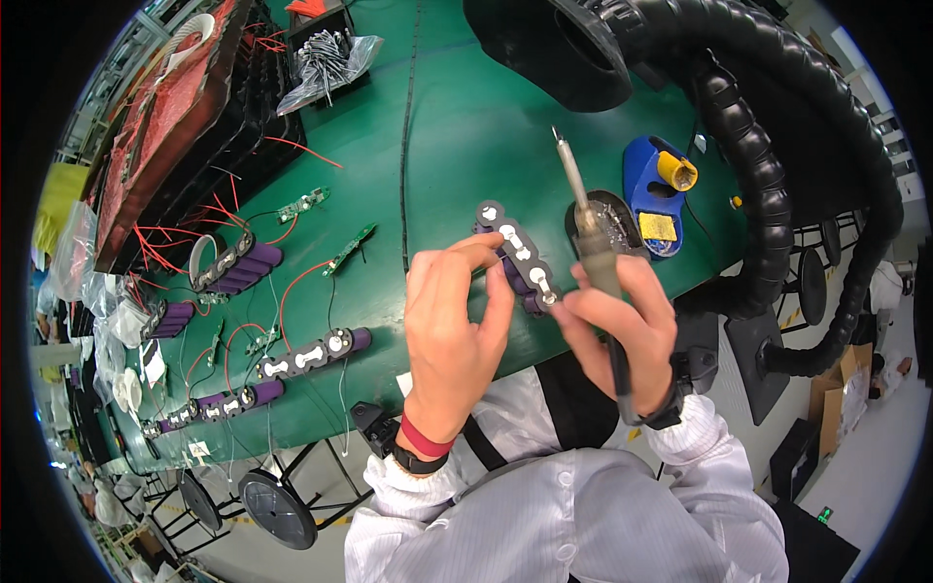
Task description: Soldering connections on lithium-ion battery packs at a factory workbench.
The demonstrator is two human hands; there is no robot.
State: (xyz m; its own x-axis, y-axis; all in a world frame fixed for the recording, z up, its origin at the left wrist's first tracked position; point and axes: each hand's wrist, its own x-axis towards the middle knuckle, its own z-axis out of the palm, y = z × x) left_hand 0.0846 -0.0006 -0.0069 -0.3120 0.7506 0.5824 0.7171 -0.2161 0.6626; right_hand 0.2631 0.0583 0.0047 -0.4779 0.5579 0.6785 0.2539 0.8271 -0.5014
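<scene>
A battery pack (523, 255) of purple cells with a dark top strip and silver tabs lies slantwise on the green table, in front of me. My left hand (450, 325) is closed at its left side, index fingertip and thumb against the pack. My right hand (627, 325) grips a soldering iron (595, 243) by its handle, the bare tip pointing away from me and above the table. Fingertips of that same hand reach the pack's near end. Beyond the iron sits a dark tray (614, 216) with bits of solder waste inside.
A blue iron stand (641, 175) with a yellow sponge stands right. A black fume hose (743, 146) arches over the right side. Left lie more packs (309, 358), circuit boards (348, 251) with red wires and a black crate (185, 146). A bag of screws (326, 63) sits behind.
</scene>
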